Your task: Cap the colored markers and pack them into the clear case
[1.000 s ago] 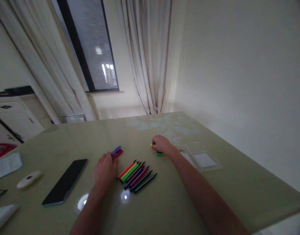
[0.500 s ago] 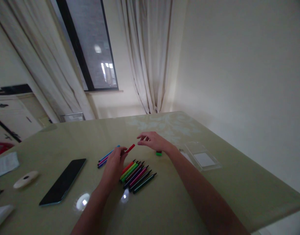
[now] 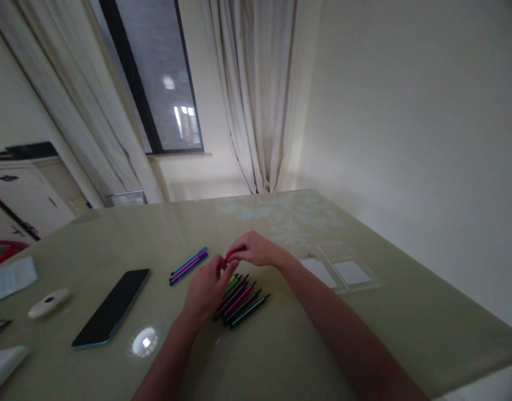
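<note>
My left hand (image 3: 206, 287) and my right hand (image 3: 254, 249) meet above the table, both pinching one red marker (image 3: 228, 257) between their fingertips. Just below them lies a row of several capped markers (image 3: 241, 301), side by side, in green, pink, purple and dark colours. Three more markers (image 3: 188, 265), blue, pink and purple, lie together to the left of my hands. The green cap seen earlier is hidden behind my right hand.
A black phone (image 3: 111, 314) lies face up at the left, with a white oval object (image 3: 48, 301) beyond it. A clear plastic case (image 3: 339, 270) lies open at the right. The table (image 3: 281, 356) ends at the right near a wall.
My left hand lifted the red marker from the small group and carried it right. My right hand left the green cap, moved left and took hold of the marker's far end.
</note>
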The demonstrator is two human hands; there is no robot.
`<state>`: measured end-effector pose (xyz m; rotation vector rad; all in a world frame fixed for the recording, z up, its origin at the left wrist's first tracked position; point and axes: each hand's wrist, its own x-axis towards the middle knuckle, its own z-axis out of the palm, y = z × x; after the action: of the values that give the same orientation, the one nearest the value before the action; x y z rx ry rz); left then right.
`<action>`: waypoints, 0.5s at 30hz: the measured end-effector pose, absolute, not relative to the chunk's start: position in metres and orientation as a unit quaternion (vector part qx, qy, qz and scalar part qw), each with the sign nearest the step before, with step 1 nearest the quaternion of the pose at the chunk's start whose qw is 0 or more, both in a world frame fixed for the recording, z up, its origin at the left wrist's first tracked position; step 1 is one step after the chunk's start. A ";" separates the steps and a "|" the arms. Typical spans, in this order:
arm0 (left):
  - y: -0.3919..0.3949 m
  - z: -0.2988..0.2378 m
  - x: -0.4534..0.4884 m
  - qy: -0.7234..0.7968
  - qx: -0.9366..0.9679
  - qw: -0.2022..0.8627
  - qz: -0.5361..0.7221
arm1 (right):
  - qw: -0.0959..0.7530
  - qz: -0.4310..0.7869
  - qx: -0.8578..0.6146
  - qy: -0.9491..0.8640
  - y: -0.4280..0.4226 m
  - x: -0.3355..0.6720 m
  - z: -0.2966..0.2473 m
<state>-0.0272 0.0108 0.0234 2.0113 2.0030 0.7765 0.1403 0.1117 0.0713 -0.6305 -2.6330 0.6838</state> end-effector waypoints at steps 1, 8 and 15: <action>0.012 0.024 -0.028 0.686 0.675 0.096 0.254 | 0.176 0.246 -0.225 -0.926 0.113 0.141 0.071; 0.019 0.017 -0.054 0.739 0.635 0.069 0.212 | 0.246 0.196 -0.388 -0.867 0.136 0.179 0.076; 0.022 -0.002 -0.062 0.700 0.687 0.041 0.188 | 0.117 0.129 -0.464 -0.869 0.143 0.189 0.057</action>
<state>-0.0625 0.0216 -0.0021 2.1055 2.1451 0.5756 0.1894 0.1434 0.0574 -1.3572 -2.5426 0.3787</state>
